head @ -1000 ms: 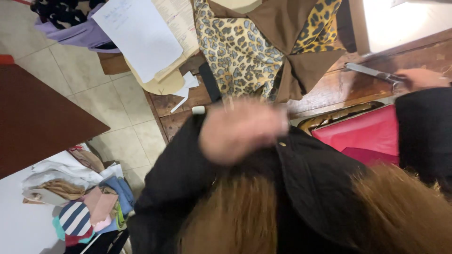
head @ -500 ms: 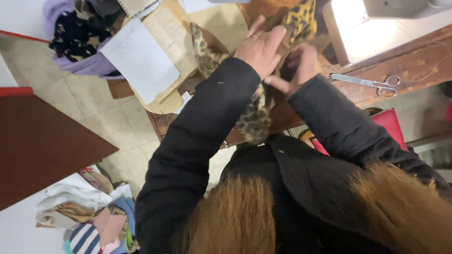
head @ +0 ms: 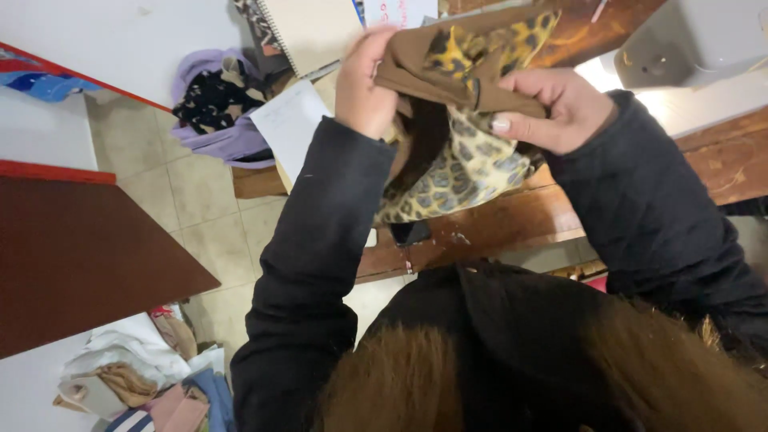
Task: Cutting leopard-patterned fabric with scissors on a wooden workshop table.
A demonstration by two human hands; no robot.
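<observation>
Fabric [head: 468,152], leopard print w/ brown backing, bunched up over wooden table [head: 496,228]. My left hand [head: 366,80] grips its top edge; right hand [head: 552,112] pinches the brown fold.

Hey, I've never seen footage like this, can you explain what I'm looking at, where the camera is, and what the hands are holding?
There is no machine doing the work here. A person wears a camera on the head, and it looks straight down, so the brown hair and black jacket fill the bottom of the picture.

Both arms reach forward in black sleeves. The left hand and the right hand each have a closed grip on the same cloth, brown on one side and leopard-print on the other, bunched up and lifted above a wooden table.

A spiral notebook and a white sheet of paper lie further along the table. At top right sits a white sewing machine. On the tiled floor there is a purple bag stuffed with fabric, and a pile of clothes at bottom left.
</observation>
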